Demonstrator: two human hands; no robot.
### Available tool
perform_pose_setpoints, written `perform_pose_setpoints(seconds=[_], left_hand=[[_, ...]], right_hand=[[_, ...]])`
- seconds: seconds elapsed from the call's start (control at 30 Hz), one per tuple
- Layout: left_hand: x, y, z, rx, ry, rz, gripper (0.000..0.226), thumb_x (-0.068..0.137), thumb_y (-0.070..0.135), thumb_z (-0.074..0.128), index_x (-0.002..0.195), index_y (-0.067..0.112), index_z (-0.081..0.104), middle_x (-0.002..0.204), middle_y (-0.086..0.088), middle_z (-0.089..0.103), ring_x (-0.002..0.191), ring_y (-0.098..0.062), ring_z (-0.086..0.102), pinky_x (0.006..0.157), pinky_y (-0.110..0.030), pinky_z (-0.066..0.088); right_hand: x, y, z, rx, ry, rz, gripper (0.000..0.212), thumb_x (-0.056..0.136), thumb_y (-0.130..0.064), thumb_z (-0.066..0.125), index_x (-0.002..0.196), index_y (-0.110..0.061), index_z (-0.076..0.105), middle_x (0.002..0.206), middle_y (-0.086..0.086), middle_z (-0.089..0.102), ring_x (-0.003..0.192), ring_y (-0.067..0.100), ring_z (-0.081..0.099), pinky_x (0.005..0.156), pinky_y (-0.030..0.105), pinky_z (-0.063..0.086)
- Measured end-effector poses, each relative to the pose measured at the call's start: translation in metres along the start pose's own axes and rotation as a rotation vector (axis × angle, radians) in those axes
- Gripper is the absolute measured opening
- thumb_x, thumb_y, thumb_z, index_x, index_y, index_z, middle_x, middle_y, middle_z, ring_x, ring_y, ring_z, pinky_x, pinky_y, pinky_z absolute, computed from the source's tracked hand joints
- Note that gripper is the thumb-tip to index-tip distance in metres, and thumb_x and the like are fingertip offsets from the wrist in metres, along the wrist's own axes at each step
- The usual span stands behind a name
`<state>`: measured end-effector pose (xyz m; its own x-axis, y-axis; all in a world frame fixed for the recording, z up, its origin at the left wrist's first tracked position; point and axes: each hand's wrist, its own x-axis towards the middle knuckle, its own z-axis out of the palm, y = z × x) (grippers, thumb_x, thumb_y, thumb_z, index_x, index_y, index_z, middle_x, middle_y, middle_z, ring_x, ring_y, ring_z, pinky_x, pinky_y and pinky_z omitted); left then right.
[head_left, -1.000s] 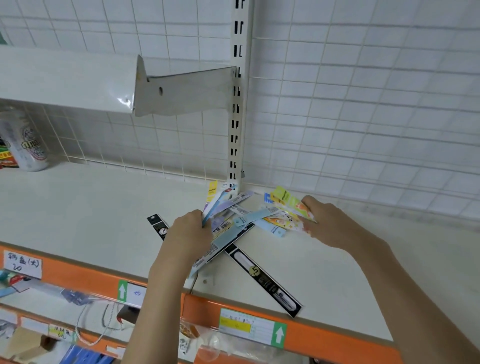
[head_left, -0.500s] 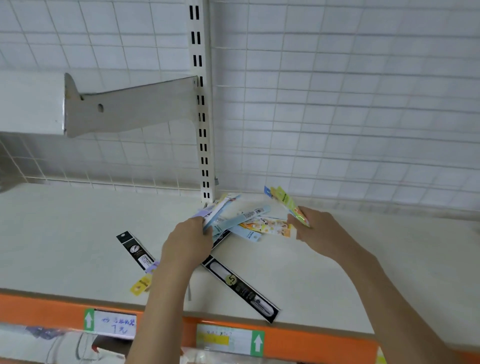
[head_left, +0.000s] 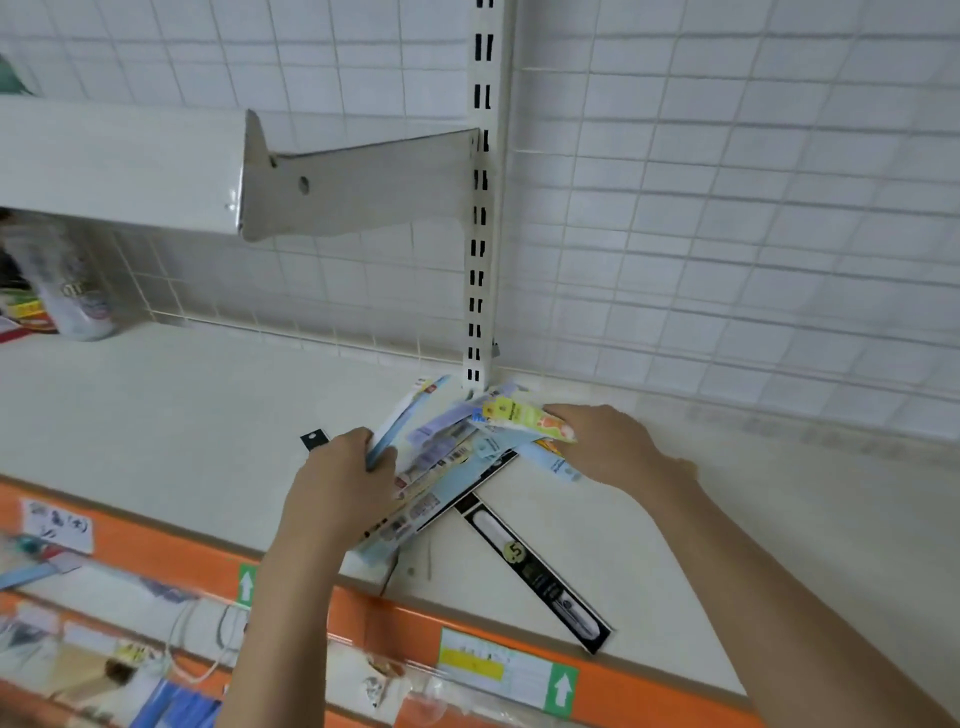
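My left hand (head_left: 345, 475) grips a fanned bundle of long narrow packets (head_left: 441, 457), mostly pale blue and white, above the cream shelf (head_left: 171, 415). My right hand (head_left: 610, 441) pinches a yellow-green packet (head_left: 527, 415) at the top of the pile, near the upright's foot. A long black packet (head_left: 535, 569) with a round "5" sticker lies flat on the shelf, running diagonally toward the front edge. Another black strip end (head_left: 314, 439) shows behind my left hand.
A slotted white upright (head_left: 480, 208) rises from the shelf's back, carrying a bracket (head_left: 358, 184) and an upper shelf (head_left: 114, 161). Wire grid backs the wall. A can (head_left: 72, 291) stands far left. The orange front rail (head_left: 623, 686) bears price labels; lower shelves hold blurred goods.
The camera has shifted, so the view looks lower and more to the left. My left hand has drawn the bundle toward the shelf's front edge; my right hand still holds the yellow-green packet.
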<state>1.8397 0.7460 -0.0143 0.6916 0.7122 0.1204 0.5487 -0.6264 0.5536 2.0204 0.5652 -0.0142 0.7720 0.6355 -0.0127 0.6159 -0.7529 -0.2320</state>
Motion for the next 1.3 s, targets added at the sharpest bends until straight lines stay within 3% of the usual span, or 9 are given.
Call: perform_pose_setpoints(seconds=[0.17, 0.43, 0.57, 0.67, 0.73, 0.87, 0.93, 1.13, 1.3], left_hand=[[0.003, -0.015, -0.004, 0.011, 0.038, -0.051, 0.037, 0.092, 0.019, 0.046, 0.059, 0.013, 0.031, 0.057, -0.004, 0.040, 0.051, -0.019, 0.036, 0.047, -0.029, 0.026], [0.017, -0.022, -0.004, 0.013, -0.005, -0.090, 0.027, 0.094, 0.015, 0.041, 0.068, 0.007, 0.042, 0.064, -0.006, 0.045, 0.057, -0.021, 0.041, 0.050, -0.029, 0.029], [0.024, -0.036, -0.017, 0.037, 0.011, -0.207, 0.035, 0.093, 0.017, 0.046, 0.059, 0.014, 0.036, 0.061, -0.003, 0.040, 0.063, -0.025, 0.042, 0.057, -0.029, 0.029], [0.030, -0.045, -0.026, 0.045, 0.046, -0.251, 0.035, 0.091, 0.018, 0.050, 0.060, 0.012, 0.037, 0.061, -0.004, 0.040, 0.074, -0.030, 0.043, 0.064, -0.029, 0.033], [0.031, -0.047, -0.026, 0.024, 0.059, -0.273, 0.034, 0.091, 0.022, 0.051, 0.061, 0.010, 0.041, 0.060, -0.005, 0.042, 0.072, -0.031, 0.045, 0.062, -0.028, 0.033], [0.028, -0.038, -0.019, 0.056, 0.011, -0.296, 0.044, 0.084, 0.049, 0.057, 0.073, 0.008, 0.051, 0.064, -0.002, 0.046, 0.071, -0.027, 0.051, 0.060, -0.028, 0.037], [0.025, -0.033, -0.013, 0.115, -0.030, -0.291, 0.045, 0.080, 0.054, 0.060, 0.071, 0.012, 0.046, 0.065, 0.001, 0.045, 0.071, -0.024, 0.051, 0.056, -0.027, 0.035], [0.031, -0.027, -0.001, 0.078, -0.128, -0.276, 0.024, 0.080, 0.026, 0.063, 0.077, 0.009, 0.046, 0.068, -0.002, 0.046, 0.074, -0.027, 0.051, 0.060, -0.028, 0.037], [0.037, -0.013, 0.003, 0.036, -0.144, -0.165, 0.018, 0.086, 0.021, 0.049, 0.073, 0.011, 0.042, 0.074, -0.004, 0.048, 0.075, -0.027, 0.049, 0.063, -0.029, 0.037]], right_hand=[[0.012, -0.008, -0.002, -0.164, 0.062, -0.011, 0.022, 0.089, -0.033, 0.054, 0.108, -0.025, 0.061, 0.104, 0.004, 0.064, 0.096, 0.026, 0.062, 0.069, 0.027, 0.041], [0.011, -0.023, -0.020, -0.081, 0.172, -0.111, 0.014, 0.089, -0.022, 0.056, 0.097, -0.015, 0.063, 0.108, 0.003, 0.047, 0.089, 0.023, 0.052, 0.064, 0.029, 0.039], [0.007, -0.036, -0.017, -0.009, 0.088, -0.081, 0.027, 0.088, -0.020, 0.053, 0.067, -0.026, 0.037, 0.083, 0.001, 0.054, 0.079, 0.026, 0.053, 0.063, 0.028, 0.037], [0.007, -0.041, -0.013, 0.052, 0.116, -0.095, 0.004, 0.090, -0.018, 0.049, 0.094, -0.018, 0.051, 0.088, 0.007, 0.059, 0.076, 0.028, 0.048, 0.063, 0.030, 0.038], [0.004, -0.047, -0.009, 0.098, 0.145, -0.102, 0.017, 0.094, -0.024, 0.047, 0.109, -0.015, 0.051, 0.082, 0.004, 0.055, 0.074, 0.027, 0.046, 0.063, 0.031, 0.037], [-0.008, -0.059, -0.003, 0.213, 0.197, -0.098, 0.034, 0.089, -0.053, 0.051, 0.093, -0.020, 0.044, 0.068, -0.005, 0.049, 0.068, 0.024, 0.050, 0.054, 0.030, 0.035], [-0.013, -0.059, 0.001, 0.225, 0.182, -0.081, 0.034, 0.087, -0.052, 0.056, 0.088, -0.019, 0.044, 0.065, -0.007, 0.048, 0.066, 0.023, 0.050, 0.050, 0.029, 0.034], [-0.031, -0.036, 0.011, 0.330, 0.206, 0.093, 0.031, 0.090, -0.037, 0.055, 0.068, -0.021, 0.039, 0.059, -0.002, 0.045, 0.055, 0.019, 0.045, 0.051, 0.029, 0.034], [-0.046, -0.016, 0.021, 0.309, 0.192, 0.169, 0.017, 0.092, -0.034, 0.052, 0.084, -0.019, 0.049, 0.076, -0.001, 0.055, 0.084, 0.027, 0.056, 0.067, 0.033, 0.043]])
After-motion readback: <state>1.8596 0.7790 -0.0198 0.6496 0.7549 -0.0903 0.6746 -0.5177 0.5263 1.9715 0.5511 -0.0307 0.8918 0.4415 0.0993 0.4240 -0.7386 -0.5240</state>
